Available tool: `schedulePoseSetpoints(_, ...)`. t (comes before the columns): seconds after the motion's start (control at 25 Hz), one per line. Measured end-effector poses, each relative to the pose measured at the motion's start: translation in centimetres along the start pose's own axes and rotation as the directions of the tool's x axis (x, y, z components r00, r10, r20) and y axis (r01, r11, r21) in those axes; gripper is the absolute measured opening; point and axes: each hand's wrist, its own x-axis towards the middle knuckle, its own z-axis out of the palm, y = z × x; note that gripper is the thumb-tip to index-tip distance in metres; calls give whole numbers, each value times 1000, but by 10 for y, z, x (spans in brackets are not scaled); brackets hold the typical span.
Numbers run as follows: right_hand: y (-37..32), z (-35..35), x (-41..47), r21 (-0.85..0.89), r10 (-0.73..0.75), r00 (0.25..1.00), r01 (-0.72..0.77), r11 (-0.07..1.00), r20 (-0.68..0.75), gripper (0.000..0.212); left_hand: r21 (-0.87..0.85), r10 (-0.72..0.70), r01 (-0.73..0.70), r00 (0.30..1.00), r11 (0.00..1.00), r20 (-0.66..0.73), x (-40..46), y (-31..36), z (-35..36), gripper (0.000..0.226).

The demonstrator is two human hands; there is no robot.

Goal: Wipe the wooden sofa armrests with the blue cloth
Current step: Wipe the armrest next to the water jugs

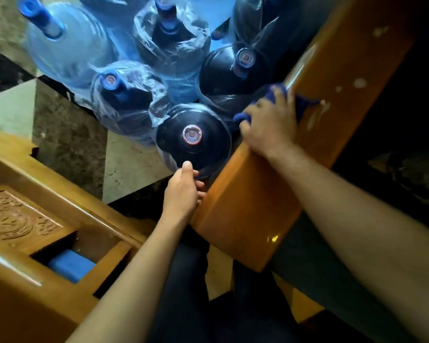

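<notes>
Floor (131,157): polished stone tiles in light and dark patches, glossy. Standing directly on it, a tight cluster of large water bottles (193,134), several wrapped in clear plastic film, caps sealed. A carved wooden furniture piece (22,219) stands at lower left. The wooden sofa armrest (255,194) rises beside the bottles; its base is hidden.
</notes>
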Motion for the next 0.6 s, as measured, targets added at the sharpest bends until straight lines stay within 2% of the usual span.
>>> schedulePoseSetpoints(0.08,-45,12,-67,35,-121,992,120,992,25,43,9,-16,17,999,1000,-52,2,-2,-9,48)
schedulePoseSetpoints(0.16,-88,28,-144,154,-326,941,309,938,93,42,-31,-55,53,995,998,-85,8,-4,-21,48)
schedulePoseSetpoints(0.2,-100,32,-172,195,-397,913,373,907,100,41,-79,-105,100,993,992,-57,11,-2,-26,52)
schedulePoseSetpoints(0.28,-98,43,-187,220,-431,903,419,881,6,34,-93,-162,166,985,982,51,20,5,-34,58)
schedulePoseSetpoints(0.36,-71,45,-168,213,-337,934,355,910,-119,31,-40,-138,146,979,989,150,26,17,-31,60)
schedulePoseSetpoints(0.44,-24,38,-129,224,-146,966,194,955,-214,38,30,-73,68,970,997,233,26,34,-7,58)
schedulePoseSetpoints(0.52,30,26,-69,251,73,958,-1,968,-278,47,84,-7,-18,959,996,284,24,52,19,57)
schedulePoseSetpoints(0.6,73,9,-15,345,321,911,-223,912,-258,54,157,67,-128,936,979,346,22,74,47,64)
